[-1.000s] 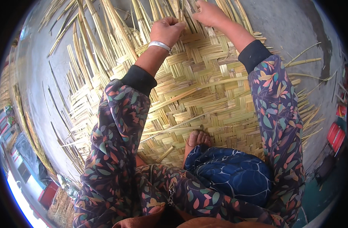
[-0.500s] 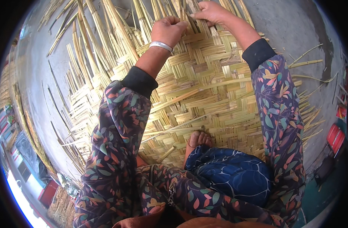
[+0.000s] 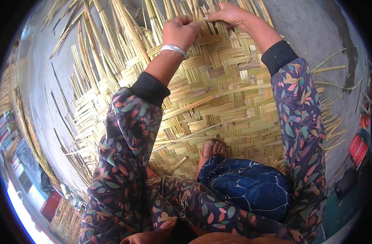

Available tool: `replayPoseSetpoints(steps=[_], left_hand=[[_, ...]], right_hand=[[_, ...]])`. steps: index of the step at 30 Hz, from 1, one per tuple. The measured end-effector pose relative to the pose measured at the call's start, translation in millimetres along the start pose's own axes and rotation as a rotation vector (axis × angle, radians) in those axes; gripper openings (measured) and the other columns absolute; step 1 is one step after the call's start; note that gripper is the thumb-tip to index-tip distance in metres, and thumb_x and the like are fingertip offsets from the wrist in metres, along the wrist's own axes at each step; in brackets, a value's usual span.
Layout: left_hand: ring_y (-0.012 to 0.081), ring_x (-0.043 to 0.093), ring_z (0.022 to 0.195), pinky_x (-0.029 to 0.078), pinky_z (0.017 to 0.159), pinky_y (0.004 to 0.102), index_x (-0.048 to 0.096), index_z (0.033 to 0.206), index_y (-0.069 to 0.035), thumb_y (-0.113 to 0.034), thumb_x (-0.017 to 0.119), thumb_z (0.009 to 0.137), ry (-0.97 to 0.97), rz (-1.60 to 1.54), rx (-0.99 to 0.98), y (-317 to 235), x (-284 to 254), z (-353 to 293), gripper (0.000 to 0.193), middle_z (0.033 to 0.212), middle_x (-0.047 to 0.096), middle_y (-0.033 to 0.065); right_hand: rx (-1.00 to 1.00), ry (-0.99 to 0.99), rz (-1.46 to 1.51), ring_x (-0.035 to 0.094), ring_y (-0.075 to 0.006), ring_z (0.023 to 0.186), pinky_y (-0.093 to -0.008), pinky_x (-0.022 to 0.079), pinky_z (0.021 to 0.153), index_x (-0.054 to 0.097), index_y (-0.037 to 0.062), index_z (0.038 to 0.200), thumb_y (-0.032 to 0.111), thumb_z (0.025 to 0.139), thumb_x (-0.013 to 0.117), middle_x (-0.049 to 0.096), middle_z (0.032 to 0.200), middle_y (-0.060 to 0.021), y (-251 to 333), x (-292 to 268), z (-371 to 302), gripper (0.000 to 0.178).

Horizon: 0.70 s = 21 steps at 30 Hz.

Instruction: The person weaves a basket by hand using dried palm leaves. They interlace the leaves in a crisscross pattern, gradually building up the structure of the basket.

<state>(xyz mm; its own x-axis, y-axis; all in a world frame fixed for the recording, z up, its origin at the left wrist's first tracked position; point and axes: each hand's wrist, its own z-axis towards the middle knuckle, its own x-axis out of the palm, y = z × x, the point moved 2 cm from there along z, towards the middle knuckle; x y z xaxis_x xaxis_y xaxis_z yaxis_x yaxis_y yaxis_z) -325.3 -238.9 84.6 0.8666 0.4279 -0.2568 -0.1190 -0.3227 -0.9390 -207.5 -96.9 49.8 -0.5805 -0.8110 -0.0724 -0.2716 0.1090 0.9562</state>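
A woven mat (image 3: 218, 107) of flat yellow-green reed strips lies on the floor under me. At its far edge, where loose reed strips (image 3: 127, 30) stick out unwoven, both hands work close together. My left hand (image 3: 181, 32), with a silver bangle on its wrist, is closed, thumb and fingers pinching a reed strip. To its right, my right hand (image 3: 231, 15) is closed around upright reed strips (image 3: 223, 30), thumb pointing toward the left hand. The fingertips of both hands are partly hidden among the strips.
My bare foot (image 3: 213, 149) rests on the near part of the mat. Loose stalks lie on the grey floor (image 3: 312, 30) at the right. A red container (image 3: 358, 148) stands at the far right edge. A long reed bundle (image 3: 33, 138) lies along the left side.
Both hands stay at the mat's far edge. My right hand has shifted very slightly right and down, with the strips beside it tilted a little differently; the left has barely moved.
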Motion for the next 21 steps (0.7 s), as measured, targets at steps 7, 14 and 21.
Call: replayPoseSetpoints(steps=[7, 14, 21], left_hand=[[0.0227, 0.066, 0.071, 0.052, 0.071, 0.0339, 0.072, 0.087, -0.011, -0.032, 0.062, 0.080, -0.102, 0.445, 0.046, 12, 12, 6, 0.025, 0.074, 0.069, 0.0084], [0.0301, 0.063, 0.099, 0.050, 0.084, 0.0391, 0.070, 0.107, -0.021, -0.032, 0.055, 0.086, 0.060, 0.682, 0.128, 12, 22, 0, 0.028, 0.108, 0.066, 0.0109], [0.0295, 0.063, 0.095, 0.049, 0.084, 0.0374, 0.067, 0.109, -0.013, -0.022, 0.060, 0.085, 0.078, 0.465, 0.138, 13, 12, -2, 0.027, 0.107, 0.065, 0.0112]], right_hand=[[0.165, -0.043, -0.111, 0.059, -0.0123, 0.077, -0.0279, 0.046, 0.069, 0.059, 0.0063, 0.094, 0.029, 0.080, 0.074, 0.063, 0.082, -0.0047, -2, -7, -26, 0.031], [0.032, -0.135, 0.225, 0.056, -0.0069, 0.081, -0.0229, 0.044, 0.072, 0.060, 0.0066, 0.107, 0.029, 0.082, 0.073, 0.060, 0.089, 0.0024, -8, 1, -42, 0.036], [-0.006, -0.365, 0.207, 0.056, -0.0066, 0.078, -0.0224, 0.049, 0.071, 0.062, 0.0058, 0.115, 0.020, 0.087, 0.066, 0.061, 0.089, 0.0017, -19, -6, -61, 0.031]])
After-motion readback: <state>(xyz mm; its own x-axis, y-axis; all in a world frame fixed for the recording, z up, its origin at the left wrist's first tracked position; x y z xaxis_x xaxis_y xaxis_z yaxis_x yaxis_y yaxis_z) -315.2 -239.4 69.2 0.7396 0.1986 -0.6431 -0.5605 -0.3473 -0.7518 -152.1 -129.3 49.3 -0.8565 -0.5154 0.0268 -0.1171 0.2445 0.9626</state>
